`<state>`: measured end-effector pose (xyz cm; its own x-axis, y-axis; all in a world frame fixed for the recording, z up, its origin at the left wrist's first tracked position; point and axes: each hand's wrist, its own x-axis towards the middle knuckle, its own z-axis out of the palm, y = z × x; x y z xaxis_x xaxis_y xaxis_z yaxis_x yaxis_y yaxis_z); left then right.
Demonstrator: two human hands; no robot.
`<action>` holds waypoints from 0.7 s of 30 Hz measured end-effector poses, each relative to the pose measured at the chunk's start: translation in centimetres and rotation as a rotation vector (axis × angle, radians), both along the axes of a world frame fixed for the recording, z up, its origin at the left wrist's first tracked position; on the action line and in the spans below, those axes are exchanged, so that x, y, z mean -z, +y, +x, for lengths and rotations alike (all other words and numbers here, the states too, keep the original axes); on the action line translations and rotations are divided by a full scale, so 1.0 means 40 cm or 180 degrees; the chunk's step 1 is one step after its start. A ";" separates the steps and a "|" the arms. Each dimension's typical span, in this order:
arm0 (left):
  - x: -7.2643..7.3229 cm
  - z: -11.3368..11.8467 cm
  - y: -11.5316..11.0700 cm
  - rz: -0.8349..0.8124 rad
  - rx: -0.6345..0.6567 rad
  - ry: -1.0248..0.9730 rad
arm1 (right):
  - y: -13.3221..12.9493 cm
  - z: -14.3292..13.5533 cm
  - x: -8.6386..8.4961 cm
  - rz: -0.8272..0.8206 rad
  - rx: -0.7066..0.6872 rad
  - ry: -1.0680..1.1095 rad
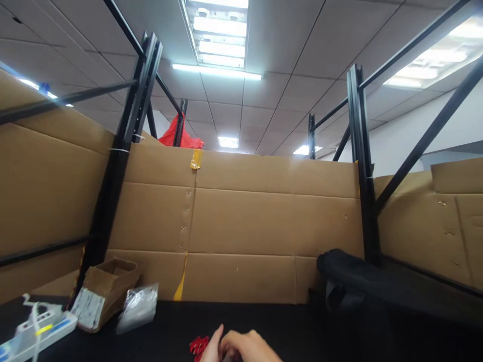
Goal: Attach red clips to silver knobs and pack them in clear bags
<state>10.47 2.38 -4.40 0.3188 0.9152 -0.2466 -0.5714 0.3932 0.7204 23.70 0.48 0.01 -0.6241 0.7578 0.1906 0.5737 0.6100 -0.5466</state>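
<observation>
At the bottom edge of the head view, my left hand (213,347) and my right hand (252,346) come together over the black tabletop (279,322). The right fingers are bent inward and closed against the left hand. Of the left hand mainly the raised thumb side shows, its other fingers being hidden or cut off by the frame. Whatever lies between the hands cannot be made out. Just left of my left hand is a small heap of red pieces (198,346), too blurred to name.
To the left are a white power strip (56,329) with cables, an opened cardboard box (107,291) and a clear plastic bag (139,306). A black bag or cloth (354,281) lies at right. Cardboard panels (241,221) and black rack posts (113,191) enclose the table.
</observation>
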 end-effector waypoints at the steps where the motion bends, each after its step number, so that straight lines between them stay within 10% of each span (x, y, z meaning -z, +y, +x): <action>1: 0.003 0.002 -0.015 -0.0028 0.0033 0.0003 | -0.012 0.004 -0.004 0.0096 -0.0047 0.0113; 8: -0.040 -0.032 -0.114 0.0025 0.0044 0.0297 | -0.020 0.070 -0.051 0.0394 -0.0095 0.0381; 21: -0.052 -0.039 -0.111 0.0465 -0.0265 0.0881 | 0.158 0.273 0.017 0.0552 0.1658 0.0287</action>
